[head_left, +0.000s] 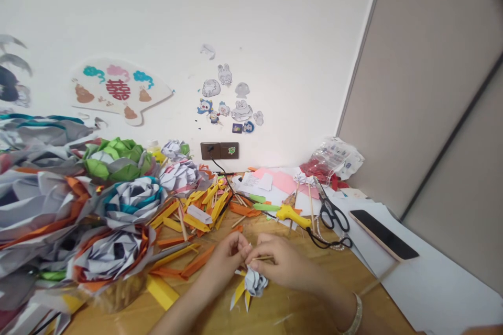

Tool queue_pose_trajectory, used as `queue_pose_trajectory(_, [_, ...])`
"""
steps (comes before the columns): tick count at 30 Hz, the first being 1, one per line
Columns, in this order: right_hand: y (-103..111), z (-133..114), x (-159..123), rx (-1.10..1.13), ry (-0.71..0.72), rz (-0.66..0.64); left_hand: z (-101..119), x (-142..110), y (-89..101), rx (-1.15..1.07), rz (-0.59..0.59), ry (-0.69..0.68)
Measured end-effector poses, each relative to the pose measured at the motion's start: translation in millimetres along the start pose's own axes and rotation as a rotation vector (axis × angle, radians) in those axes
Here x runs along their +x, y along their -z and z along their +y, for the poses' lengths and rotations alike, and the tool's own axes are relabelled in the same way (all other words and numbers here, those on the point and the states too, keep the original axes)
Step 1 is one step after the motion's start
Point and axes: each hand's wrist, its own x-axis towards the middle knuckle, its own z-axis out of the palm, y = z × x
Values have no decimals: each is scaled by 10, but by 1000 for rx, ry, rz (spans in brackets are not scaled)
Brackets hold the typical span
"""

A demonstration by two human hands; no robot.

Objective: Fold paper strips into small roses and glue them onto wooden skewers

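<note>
A small white folded-paper flower [257, 283] with yellow-and-white paper leaves [238, 294] hangs head down just below my two hands, over the wooden table. My right hand [277, 260] is closed around a thin wooden stick [264, 258], which seems to be the flower's stem; its fingers rest by the blossom. Close beside it, my left hand [230, 255] pinches at the fingertips, nearly touching the right fingers. A tiny white bit shows there, but what the left fingers hold is too small to make out.
Large paper flowers [118, 254] pile up at left. Yellow and orange paper strips [204, 207] litter the middle. A yellow hot glue gun [293, 215], black-handled scissors [333, 214], a phone [383, 234] and white paper sheets [436, 288] lie at right. A black cable [220, 166] runs from the wall socket.
</note>
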Motion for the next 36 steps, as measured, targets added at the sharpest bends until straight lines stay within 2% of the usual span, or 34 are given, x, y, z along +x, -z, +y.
queue_pose_trajectory(7, [31, -66, -19, -97, 34, 61, -87, 15, 12, -31, 29, -2])
queue_pose_trajectory(12, [75, -85, -26, -68, 23, 74, -75, 19, 19, -62, 49, -27])
queue_pose_trajectory(14, [108, -38, -15, -22, -14, 173, -9, 13, 31, -51, 51, -24])
queue_pose_trajectory(17, [169, 88, 17, 69, -141, 493, 93, 6, 66, -41, 65, -33])
queue_pose_trajectory(19, [200, 169, 39, 176, -209, 623, 136, 4, 91, -50, 83, -51])
queue_pose_trajectory(21, [203, 213, 56, 293, -231, 583, 166, 0, 105, -66, 102, -57])
queue_pose_trajectory(24, [141, 214, 73, 421, -223, 401, 211, -14, 101, -96, 119, -53])
queue_pose_trajectory(26, [73, 206, 84, 486, -208, 341, 246, -29, 86, -111, 109, -65])
queue_pose_trajectory(31, [-52, 263, 111, 535, -200, 383, 294, -40, 52, -164, 80, -85])
queue_pose_trajectory(36, [-74, 244, 119, 396, -189, 427, 225, -2, 42, -192, 64, -123])
